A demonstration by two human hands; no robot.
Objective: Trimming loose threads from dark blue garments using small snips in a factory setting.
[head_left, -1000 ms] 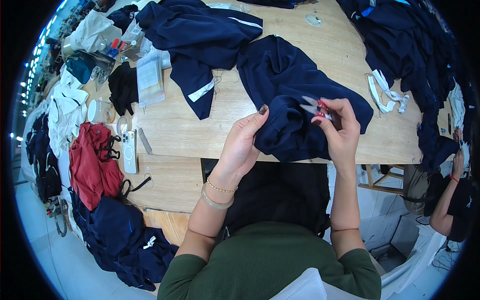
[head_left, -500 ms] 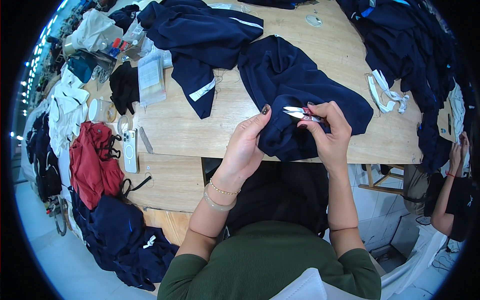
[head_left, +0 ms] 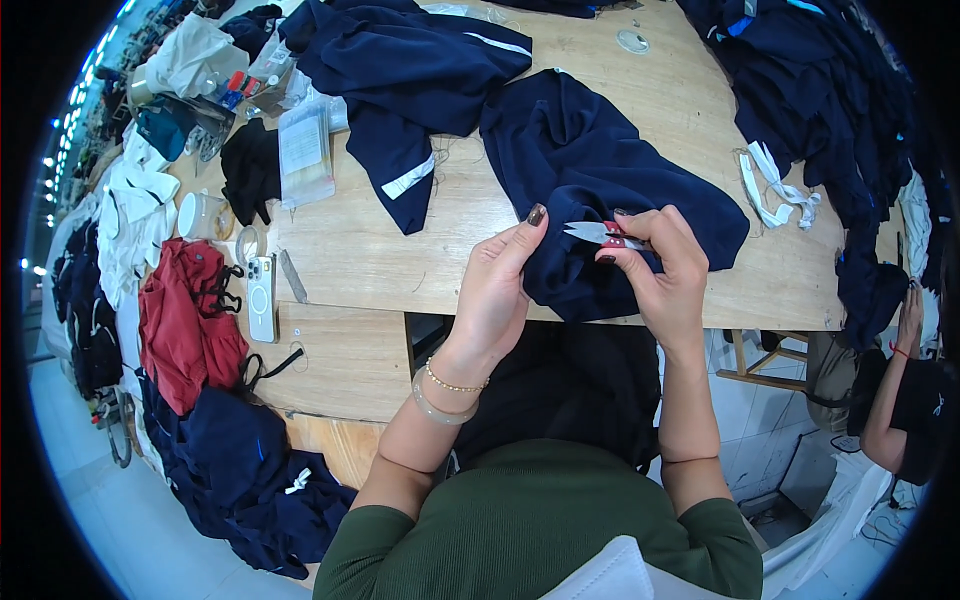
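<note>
A dark navy garment (head_left: pixel 610 175) lies bunched at the table's near edge. My left hand (head_left: pixel 497 275) grips its left side, thumb on top and the other fingers hidden under the cloth. In my right hand (head_left: pixel 668 265) is a pair of red-handled thread snips (head_left: pixel 590 233), held between thumb and fingers. Their silver blades point left over a fold of the garment, close together. Whether the tips touch thread or cloth is too small to tell.
Another navy garment (head_left: pixel 410 75) with white strips lies farther back. White tapes (head_left: pixel 775 185) and a navy heap (head_left: pixel 810 90) are on the right. A phone (head_left: pixel 261 298), red cloth (head_left: pixel 190 325) and papers (head_left: pixel 305 155) sit left. A co-worker's arm (head_left: pixel 890 385) shows at far right.
The snips' blades have come together from a parted position. Both hands stay almost in place, still holding the garment and the snips.
</note>
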